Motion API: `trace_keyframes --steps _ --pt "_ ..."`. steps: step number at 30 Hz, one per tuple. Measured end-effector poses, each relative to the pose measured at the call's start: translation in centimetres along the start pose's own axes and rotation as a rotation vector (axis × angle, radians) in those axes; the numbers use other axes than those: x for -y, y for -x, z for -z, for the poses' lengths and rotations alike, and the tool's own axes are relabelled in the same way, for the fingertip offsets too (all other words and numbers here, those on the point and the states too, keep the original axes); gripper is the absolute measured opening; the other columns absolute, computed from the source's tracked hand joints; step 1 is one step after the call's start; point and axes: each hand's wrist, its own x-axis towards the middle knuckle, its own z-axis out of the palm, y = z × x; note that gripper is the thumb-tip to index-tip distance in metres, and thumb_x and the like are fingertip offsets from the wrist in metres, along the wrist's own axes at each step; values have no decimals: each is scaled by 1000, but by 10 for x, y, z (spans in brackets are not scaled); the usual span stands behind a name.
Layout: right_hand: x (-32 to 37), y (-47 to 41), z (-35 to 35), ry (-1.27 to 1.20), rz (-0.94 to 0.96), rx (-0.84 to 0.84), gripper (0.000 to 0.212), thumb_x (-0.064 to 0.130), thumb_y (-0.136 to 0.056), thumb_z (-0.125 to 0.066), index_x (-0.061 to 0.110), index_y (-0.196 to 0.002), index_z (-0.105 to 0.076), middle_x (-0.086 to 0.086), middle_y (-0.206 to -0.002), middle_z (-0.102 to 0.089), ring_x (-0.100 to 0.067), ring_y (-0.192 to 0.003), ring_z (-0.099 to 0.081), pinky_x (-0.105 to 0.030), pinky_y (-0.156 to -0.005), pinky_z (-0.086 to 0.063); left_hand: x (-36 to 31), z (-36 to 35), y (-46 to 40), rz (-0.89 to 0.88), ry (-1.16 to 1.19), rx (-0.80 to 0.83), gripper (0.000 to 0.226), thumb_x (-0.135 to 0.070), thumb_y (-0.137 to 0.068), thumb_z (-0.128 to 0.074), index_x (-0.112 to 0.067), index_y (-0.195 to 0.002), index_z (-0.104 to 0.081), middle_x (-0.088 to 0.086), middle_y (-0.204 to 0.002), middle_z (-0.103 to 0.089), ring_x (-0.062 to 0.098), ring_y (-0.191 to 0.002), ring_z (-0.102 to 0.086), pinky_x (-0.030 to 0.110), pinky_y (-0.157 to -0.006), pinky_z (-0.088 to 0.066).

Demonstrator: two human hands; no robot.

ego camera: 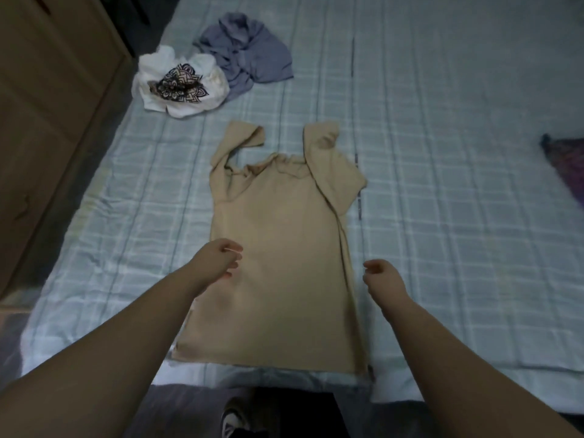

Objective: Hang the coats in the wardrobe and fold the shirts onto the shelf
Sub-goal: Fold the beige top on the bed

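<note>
A beige short-sleeved shirt (278, 248) lies spread flat on the bed, collar away from me, both sleeves turned in toward the middle. My left hand (218, 257) hovers over the shirt's left edge with fingers loosely curled, holding nothing. My right hand (379, 275) sits just off the shirt's right edge, fingers loosely curled and empty. A crumpled white shirt with a black print (180, 82) and a crumpled blue-grey shirt (246, 52) lie farther up the bed at the left.
The bed carries a pale blue checked sheet (442, 184). A brown wooden wardrobe (47, 105) stands along the left. A dark purple cloth (565, 162) shows at the right edge. My shoe (235, 418) is on the floor below the bed.
</note>
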Motion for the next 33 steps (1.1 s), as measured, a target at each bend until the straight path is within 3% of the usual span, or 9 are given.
trace_keyframes --steps 4,7,12,15,18,21,25,28,33 --pt "39 -74 -11 -21 92 76 33 5 -86 -55 20 -115 -59 -4 -113 -64 -23 -97 -63 -39 -86 -53 -51 -55 -61 -41 100 19 20 -6 -92 -53 -14 -106 -66 5 -100 -71 22 -91 -67 36 -78 -54" --pt "63 -128 -21 20 167 95 32 9 -90 -55 20 -119 -58 0 -109 -63 -22 -101 -62 -36 -89 -49 -79 -85 -108 -43 166 -13 23 -3 -92 -50 -13 -106 -65 6 -96 -71 17 -79 -67 27 -66 -51" --pt "111 -205 -51 128 424 49 34 20 -96 -54 20 -130 -52 2 -116 -59 -14 -102 -57 -24 -86 -42 -105 -114 -182 -87 287 -73 23 0 -92 -45 -11 -103 -61 12 -95 -70 19 -71 -62 30 -57 -48" --pt "137 -240 -87 240 626 -22 47 26 -91 -60 15 -135 -48 -4 -130 -54 -21 -121 -48 -33 -103 -37 -113 -124 -219 -125 383 -85 22 4 -92 -44 -7 -104 -59 13 -91 -68 21 -70 -60 31 -56 -45" --pt "158 -268 -119 483 749 -123 50 36 -87 -64 16 -130 -47 -6 -120 -51 -27 -112 -47 -41 -94 -41 -117 -129 -247 -174 448 -76 26 10 -90 -40 -6 -102 -56 13 -87 -67 20 -66 -59 30 -53 -43" --pt "167 -290 -133 642 706 -179 40 18 -87 -54 18 -126 -44 -7 -115 -50 -29 -105 -50 -42 -86 -44 -120 -133 -261 -204 457 -63 29 14 -88 -37 -6 -99 -56 14 -87 -64 21 -69 -60 32 -57 -46" --pt "173 -291 -109 256 563 -214 28 9 -91 -46 13 -115 -57 -7 -107 -55 -22 -92 -52 -32 -81 -37 -126 -141 -261 -204 437 -38 30 13 -88 -40 -12 -95 -55 15 -92 -62 21 -73 -63 36 -67 -50" --pt "167 -277 -59 -67 395 -315 23 13 -92 -42 15 -103 -62 -4 -100 -62 -22 -94 -58 -34 -84 -44 -140 -163 -246 -225 351 -3 28 9 -90 -48 -15 -100 -56 9 -99 -62 16 -75 -61 28 -67 -49" --pt "102 -253 23 -293 223 -483 44 39 -79 -37 13 -100 -66 -9 -99 -67 -28 -95 -62 -44 -88 -51 -167 -241 -216 -463 -139 139 49 -13 -85 -48 -14 -134 -53 5 -132 -58 16 -122 -53 18 -103 -36"
